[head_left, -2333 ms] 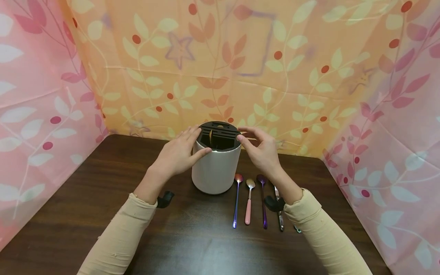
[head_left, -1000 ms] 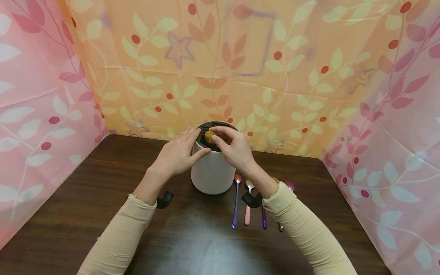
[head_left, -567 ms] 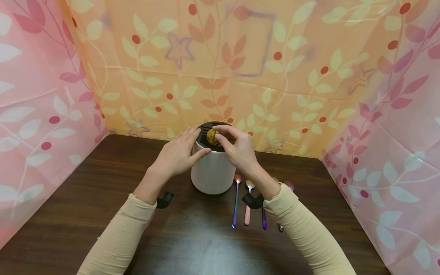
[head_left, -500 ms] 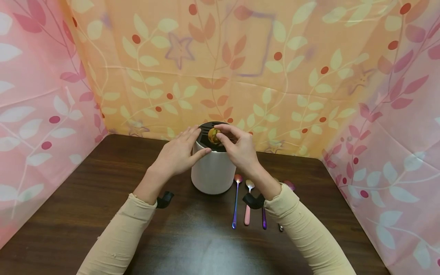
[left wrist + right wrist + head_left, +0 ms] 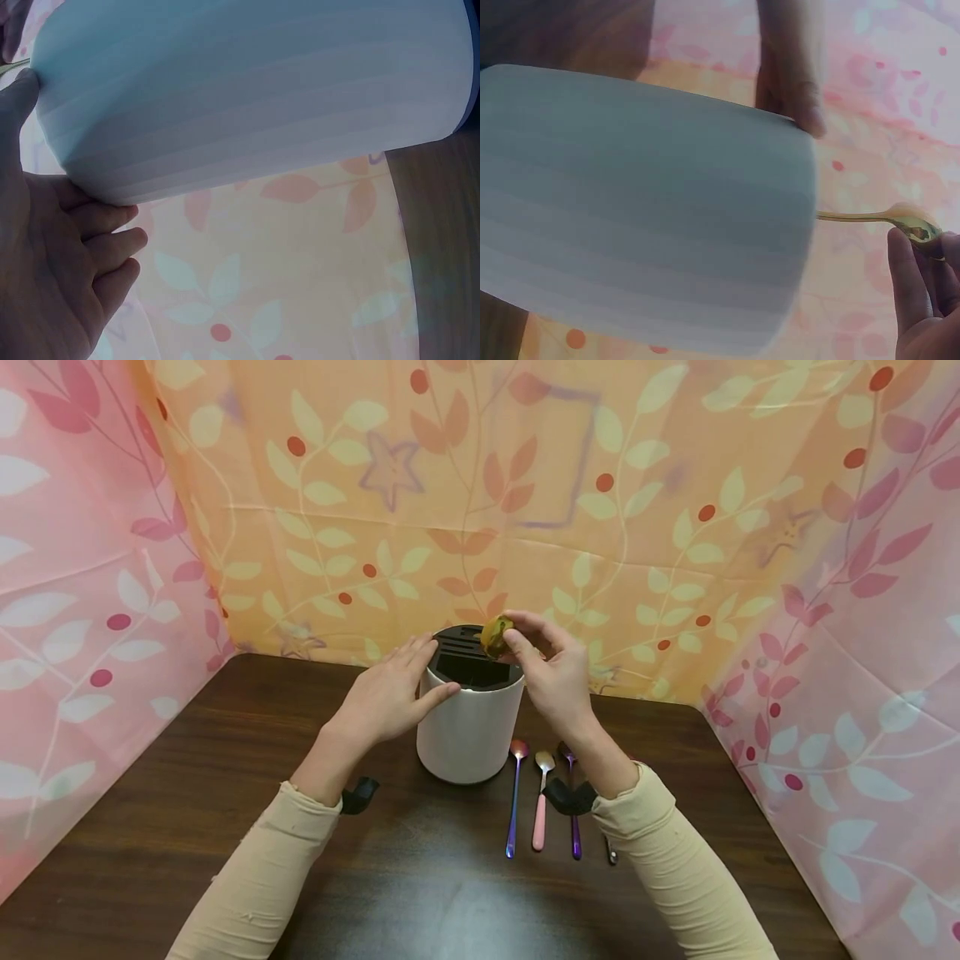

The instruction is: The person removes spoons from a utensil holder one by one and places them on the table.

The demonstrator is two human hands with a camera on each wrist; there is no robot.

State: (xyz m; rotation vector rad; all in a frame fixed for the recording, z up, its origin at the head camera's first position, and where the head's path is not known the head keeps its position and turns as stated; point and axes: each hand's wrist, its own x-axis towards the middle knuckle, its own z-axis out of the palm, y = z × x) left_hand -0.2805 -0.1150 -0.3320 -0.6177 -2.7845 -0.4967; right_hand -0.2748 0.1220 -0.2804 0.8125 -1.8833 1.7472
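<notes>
A white, round utensil holder (image 5: 471,727) with a black slotted top (image 5: 461,652) stands upright on the table. My left hand (image 5: 386,689) rests against its left rim, fingers extended and thumb along the front edge. With thumb and fingertips, my right hand (image 5: 558,672) pinches the bowl of a gold spoon (image 5: 496,637) above the right side of the top. In the right wrist view the gold spoon (image 5: 855,217) has its handle running to the holder's mouth, the handle's end hidden behind the white wall. The left wrist view shows left fingertips (image 5: 124,238) by the rim.
On the dark wooden table (image 5: 300,877), right of the holder, lie a rainbow-coloured spoon (image 5: 514,802), a pink-handled spoon (image 5: 539,818) and a purple spoon (image 5: 576,839). Another metal handle (image 5: 612,852) is partly under the right forearm. Patterned cloth (image 5: 337,527) surrounds the table.
My right hand first took hold of the gold spoon's bowl in the holder's front opening, then moved it up and to the right. My left hand has stayed at the rim.
</notes>
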